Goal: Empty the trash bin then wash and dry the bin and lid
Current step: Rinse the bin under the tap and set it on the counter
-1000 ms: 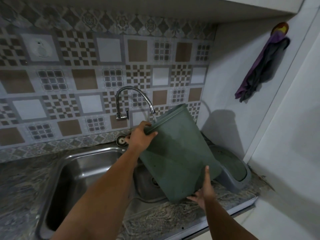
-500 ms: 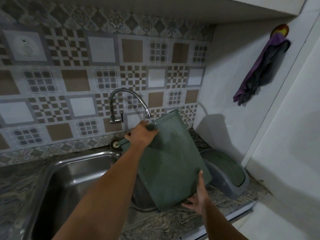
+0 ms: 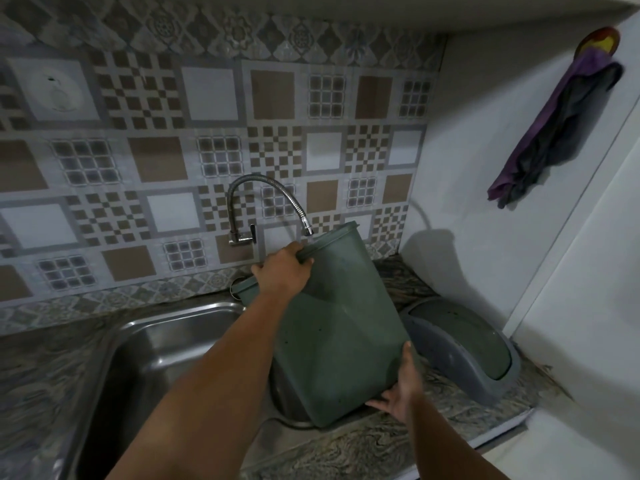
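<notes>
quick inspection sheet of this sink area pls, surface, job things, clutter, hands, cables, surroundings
surface: marbled stone counter around a steel sink; basin looks bare where visible
job's things: green bin tilted over the sink, its open top up under the faucet spout; grey lid lies on the counter to its right
clutter: nothing seen
hands: left hand grips the bin's rim; right hand supports its bottom corner
cables: nothing seen
surroundings: patterned tile wall behind; purple and dark cloth hangs from a hook on the white side wall
</notes>
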{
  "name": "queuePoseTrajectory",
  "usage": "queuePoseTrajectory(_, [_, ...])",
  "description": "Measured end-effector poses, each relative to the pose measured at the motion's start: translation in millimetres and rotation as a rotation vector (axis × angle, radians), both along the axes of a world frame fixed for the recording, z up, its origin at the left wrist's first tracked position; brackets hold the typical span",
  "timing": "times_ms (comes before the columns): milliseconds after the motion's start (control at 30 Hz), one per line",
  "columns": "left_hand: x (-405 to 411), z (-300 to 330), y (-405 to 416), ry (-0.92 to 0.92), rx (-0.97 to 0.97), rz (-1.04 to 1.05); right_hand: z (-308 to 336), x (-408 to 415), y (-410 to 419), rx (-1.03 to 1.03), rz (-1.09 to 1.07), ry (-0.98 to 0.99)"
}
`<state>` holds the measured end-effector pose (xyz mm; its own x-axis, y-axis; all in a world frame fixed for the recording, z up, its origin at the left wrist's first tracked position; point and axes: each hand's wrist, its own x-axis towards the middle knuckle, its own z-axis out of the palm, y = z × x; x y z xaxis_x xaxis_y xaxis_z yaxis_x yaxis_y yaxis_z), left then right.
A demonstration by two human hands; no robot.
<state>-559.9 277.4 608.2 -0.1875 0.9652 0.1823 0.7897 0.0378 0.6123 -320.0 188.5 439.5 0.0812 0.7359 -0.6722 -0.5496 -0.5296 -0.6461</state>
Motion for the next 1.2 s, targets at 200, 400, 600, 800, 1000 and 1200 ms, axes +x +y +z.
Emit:
queuePoseTrajectory(200, [1, -3, -9, -0.141, 0.026, -0.075, -9, 8, 0, -0.033, -0.078, 0.108])
queuePoseTrajectory(400, [-4, -21, -7, -0.308, -0.026, -0.16, -7, 25, -11, 0.028, -0.129, 0.159])
queuePoseTrajectory(600, [19, -27, -19, -0.34, 0.071, -0.175, 12, 33, -18, 0.055, -0.275, 0.097])
queuePoseTrajectory(800, [25, -16, -25, -0.4, 0.03, -0.193, 27, 49, -23, 0.151, -0.32, -0.034])
queuePoseTrajectory(1000, [23, -11, -30, -0.488, 0.021, -0.211, 23, 67, -18, 0.182, -0.387, -0.078])
queuePoseTrajectory(1200, [20, -11, -43, -0.615, 0.0, -0.208, 63, 43, -40, 0.169, -0.405, -0.209])
